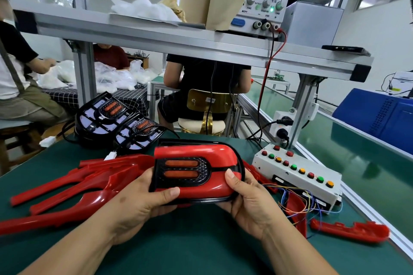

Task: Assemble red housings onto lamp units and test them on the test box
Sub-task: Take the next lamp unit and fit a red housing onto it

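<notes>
Both hands [138, 201] [248, 198] gripping glossy red housing [201, 176], rounded lamp unit [185, 168]

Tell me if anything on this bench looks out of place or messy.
Thin coloured wires spill loose from the test box front and tangle over a red housing. A second red housing lies at the table's right edge. The held lamp unit looks intact.

Loose covers [73, 187] lie left of the lamp [194, 154], the button box [290, 176] right of it, two more lamps [118, 121] behind it.
</notes>
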`<state>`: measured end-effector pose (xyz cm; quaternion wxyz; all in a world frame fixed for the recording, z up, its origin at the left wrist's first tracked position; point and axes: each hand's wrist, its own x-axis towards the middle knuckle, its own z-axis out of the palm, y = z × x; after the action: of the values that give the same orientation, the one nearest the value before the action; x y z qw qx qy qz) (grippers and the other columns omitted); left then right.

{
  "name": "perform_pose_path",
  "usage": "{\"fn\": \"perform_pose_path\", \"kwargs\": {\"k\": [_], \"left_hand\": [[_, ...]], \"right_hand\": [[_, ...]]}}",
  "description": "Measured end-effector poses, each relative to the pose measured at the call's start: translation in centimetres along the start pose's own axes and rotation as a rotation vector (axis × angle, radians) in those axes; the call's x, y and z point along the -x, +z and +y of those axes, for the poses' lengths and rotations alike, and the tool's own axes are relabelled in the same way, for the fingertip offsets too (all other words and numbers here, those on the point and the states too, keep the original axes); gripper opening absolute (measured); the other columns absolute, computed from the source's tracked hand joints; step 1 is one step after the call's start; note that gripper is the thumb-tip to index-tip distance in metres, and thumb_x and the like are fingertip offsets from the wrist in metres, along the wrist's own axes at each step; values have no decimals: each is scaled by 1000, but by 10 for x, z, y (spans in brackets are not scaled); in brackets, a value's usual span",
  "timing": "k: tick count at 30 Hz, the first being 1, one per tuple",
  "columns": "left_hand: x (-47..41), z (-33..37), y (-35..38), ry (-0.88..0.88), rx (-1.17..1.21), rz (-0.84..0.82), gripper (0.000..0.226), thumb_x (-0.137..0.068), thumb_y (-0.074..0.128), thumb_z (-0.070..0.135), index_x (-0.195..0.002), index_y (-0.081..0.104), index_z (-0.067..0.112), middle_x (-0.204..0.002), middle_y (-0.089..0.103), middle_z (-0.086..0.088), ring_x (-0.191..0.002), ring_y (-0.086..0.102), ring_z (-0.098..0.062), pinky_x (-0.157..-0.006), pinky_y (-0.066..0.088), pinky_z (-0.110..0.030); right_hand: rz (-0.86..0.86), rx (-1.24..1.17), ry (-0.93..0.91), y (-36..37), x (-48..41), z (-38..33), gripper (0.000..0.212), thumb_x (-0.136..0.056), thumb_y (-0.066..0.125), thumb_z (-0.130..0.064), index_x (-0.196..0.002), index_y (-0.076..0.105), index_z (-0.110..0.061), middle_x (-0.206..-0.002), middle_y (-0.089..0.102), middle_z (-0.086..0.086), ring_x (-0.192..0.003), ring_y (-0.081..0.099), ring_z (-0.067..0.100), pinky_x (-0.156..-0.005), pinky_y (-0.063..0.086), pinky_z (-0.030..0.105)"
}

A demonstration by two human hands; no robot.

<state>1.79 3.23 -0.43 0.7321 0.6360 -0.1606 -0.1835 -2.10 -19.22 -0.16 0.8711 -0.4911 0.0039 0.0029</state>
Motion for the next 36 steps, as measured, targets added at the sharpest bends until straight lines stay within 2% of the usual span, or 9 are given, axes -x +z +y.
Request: {"fn": "perform_pose_path", "kwargs": {"k": [5, 8, 11, 16, 22, 27, 30, 33, 36], "left_hand": [[-3, 1, 1, -42, 38, -10, 51, -73, 74, 15, -122, 61, 22, -117, 72, -3, -104, 70, -20, -80, 58, -31], [-4, -2, -2, -97, 56, 16, 51, -68, 75, 18, -118, 65, 22, -112, 74, -1, -100, 71, -17, -77, 58, -30], [-6, -3, -4, -126, 73, 38, 52, -67, 75, 17, -118, 64, 20, -109, 75, -1, -97, 72, -16, -72, 58, -28], [-14, -6, 1, -153, 85, 94, 50, -66, 74, 15, -115, 64, 17, -108, 75, -4, -94, 73, -16, -75, 58, -27], [-11, -7, -6, -174, 97, 46, 58, -67, 77, 14, -122, 62, 14, -115, 73, -7, -105, 70, -24, -87, 58, -34], [-9, -5, -16, -174, 122, -26, 46, -76, 67, 6, -122, 63, 10, -117, 71, -10, -106, 69, -27, -83, 60, -31], [-10, -4, -15, -171, 97, -4, 46, -76, 66, 5, -121, 64, 8, -115, 72, -12, -104, 70, -26, -81, 60, -30], [-4, 3, -10, -187, -36, 19, 46, -75, 70, 14, -121, 66, 14, -115, 72, -9, -103, 71, -22, -83, 59, -28], [6, 17, -10, -147, -638, 129, 62, -73, 79, 38, -131, 58, 32, -116, 68, 2, -98, 66, -11, -76, 53, -24]], "right_hand": [[49, -19, 15, 1, -1, 2, 27, -67, 73, -9, -93, 66, -8, -84, 71, 17, -67, 70, 28, -55, 59, 37], [154, -13, 52, 3, -3, 9, 36, -70, 73, -15, -103, 64, -2, -74, 70, 14, -55, 64, 21, -49, 56, 31], [196, -2, 98, 3, -5, 14, 50, -73, 75, -17, -118, 60, 1, -84, 70, 18, -64, 65, 27, -55, 57, 36], [174, 7, 117, -4, -12, 10, 53, -72, 73, -18, -121, 58, -5, -104, 71, 19, -83, 70, 32, -63, 61, 44], [99, 52, 123, -11, -12, 6, 46, -72, 71, -17, -115, 63, -4, -96, 73, 16, -79, 72, 26, -66, 61, 39], [72, 42, 149, -15, -10, 3, 48, -73, 69, -8, -118, 61, 6, -96, 72, 20, -78, 72, 25, -64, 60, 34], [83, 75, 132, -13, -8, 1, 57, -72, 69, -7, -126, 57, 4, -110, 67, 23, -86, 67, 29, -71, 62, 38], [90, 82, 136, -14, -6, -3, 57, -73, 70, -7, -127, 56, 7, -113, 66, 25, -86, 68, 28, -75, 61, 39], [89, 55, 147, -15, -7, -3, 58, -73, 69, -5, -127, 55, 9, -111, 66, 25, -82, 69, 28, -70, 62, 38]]}}
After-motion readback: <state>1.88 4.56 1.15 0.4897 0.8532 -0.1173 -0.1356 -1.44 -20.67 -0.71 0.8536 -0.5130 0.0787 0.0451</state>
